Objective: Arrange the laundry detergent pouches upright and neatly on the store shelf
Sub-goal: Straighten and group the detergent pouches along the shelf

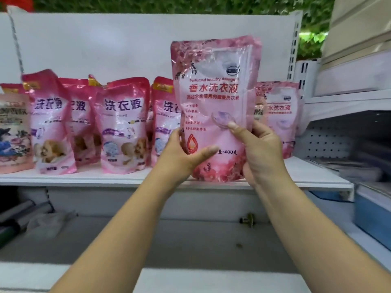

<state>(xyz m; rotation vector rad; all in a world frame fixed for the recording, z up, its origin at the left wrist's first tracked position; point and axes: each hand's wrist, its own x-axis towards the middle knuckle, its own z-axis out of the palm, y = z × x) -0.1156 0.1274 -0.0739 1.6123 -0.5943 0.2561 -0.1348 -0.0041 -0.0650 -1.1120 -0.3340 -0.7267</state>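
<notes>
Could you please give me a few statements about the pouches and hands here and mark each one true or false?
1. Both hands hold the light pink pouch. True: the left hand and the right hand grip its lower part.
2. The held pouch lies flat on the shelf. False: it is upright, its front facing the camera.
3. A matching light pink pouch stands behind it to the right. True.
4. The puppy pouches stand to the right of the held pouch. False: they stand to its left.
</notes>
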